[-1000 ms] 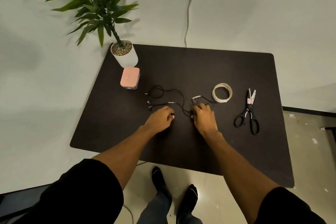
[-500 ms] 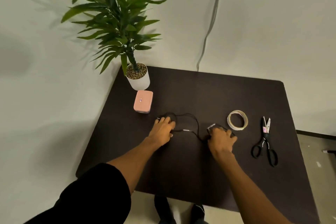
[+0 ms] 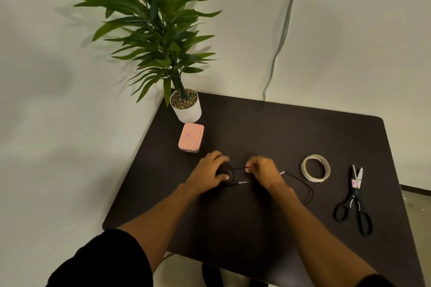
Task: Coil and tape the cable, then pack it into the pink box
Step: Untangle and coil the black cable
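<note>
Here the left hand (image 3: 211, 170) lies curled over a small gathered loop of the thin black cable (image 3: 303, 185), seemingly pinning the first turns flat on the dark matte bench (image 3: 268, 130) so they cannot spring apart. Just right of it, the right hand (image 3: 262, 170) pinches a strand between thumb and fingertips, likely to feed the next turn toward that loop. From the right hand the loose remainder of the cable trails away in a wide bend, with small silver plugs showing near both hands. Farther from the hands on that side lies the pale ring-shaped roll of tape (image 3: 316, 168), and beyond it the black-handled scissors (image 3: 354, 200), both within easy reach for binding the coil. Beyond the left hand stands the small pink rounded box (image 3: 191, 138), lid closed, with the white potted plant (image 3: 185, 105) just behind it.
</note>
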